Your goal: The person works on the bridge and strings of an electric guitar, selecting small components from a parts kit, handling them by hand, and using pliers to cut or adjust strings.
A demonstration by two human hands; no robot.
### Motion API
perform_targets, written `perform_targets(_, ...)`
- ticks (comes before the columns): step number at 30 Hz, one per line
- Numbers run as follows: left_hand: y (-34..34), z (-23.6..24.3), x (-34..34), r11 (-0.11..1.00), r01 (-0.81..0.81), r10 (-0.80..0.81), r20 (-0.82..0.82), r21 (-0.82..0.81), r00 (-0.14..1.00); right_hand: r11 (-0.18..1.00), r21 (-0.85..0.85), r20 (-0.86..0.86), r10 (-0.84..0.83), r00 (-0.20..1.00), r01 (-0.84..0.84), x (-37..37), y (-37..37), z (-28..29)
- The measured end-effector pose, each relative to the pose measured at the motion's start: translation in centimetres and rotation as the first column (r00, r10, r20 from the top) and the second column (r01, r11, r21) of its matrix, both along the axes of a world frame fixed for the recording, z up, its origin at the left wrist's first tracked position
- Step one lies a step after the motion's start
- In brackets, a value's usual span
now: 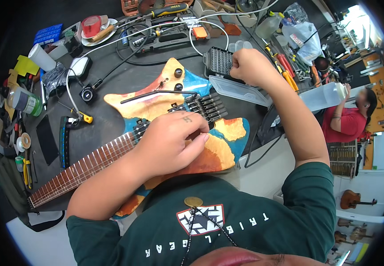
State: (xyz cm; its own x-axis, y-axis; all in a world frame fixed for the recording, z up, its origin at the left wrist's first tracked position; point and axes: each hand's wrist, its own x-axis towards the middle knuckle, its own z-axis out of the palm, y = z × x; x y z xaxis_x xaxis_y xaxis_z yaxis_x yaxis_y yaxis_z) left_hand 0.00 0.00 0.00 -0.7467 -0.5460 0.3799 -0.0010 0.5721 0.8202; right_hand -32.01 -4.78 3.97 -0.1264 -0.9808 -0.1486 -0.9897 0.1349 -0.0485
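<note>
An electric guitar with a blue, cream and rust-brown body lies in front of me, its neck pointing to the lower left. My left hand rests over the body beside the metal bridge. Its fingers curl toward the thumb, and whatever they pinch, if anything, is hidden. Beyond the bridge, my right hand is closed at the edge of a black case with rows of small slots. The case's clear lid hangs open toward me. A black tremolo arm lies across the body.
A cable with a round black jack crosses the bench left of the guitar. Pliers and other tools crowd the right side. A bottle of green liquid stands at left. Another person in a red top holds a large clear container.
</note>
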Motion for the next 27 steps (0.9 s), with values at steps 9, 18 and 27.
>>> perform_targets(9, 0.3, -0.4, 0.5, 0.994, 0.004, -0.011, -0.068, -0.109, 0.998, 0.989, -0.146, 0.074, 0.028, 0.997, -0.016, -0.6, 1.0, 0.8)
perform_targets(18, 0.1, -0.5, 0.5, 0.899, -0.017, 0.073, -0.11, 0.438, 0.991, 0.896, -0.406, 0.754, 0.217, 0.62, 0.18, 5.5, 8.2, 5.0)
perform_targets(27, -1.0, -0.1, 0.7, 0.68, 0.198, 0.092, -0.351, 0.706, 0.932, 0.749, -0.66, 0.556, 0.431, 0.711, 0.062, 13.0, 11.8, 0.2)
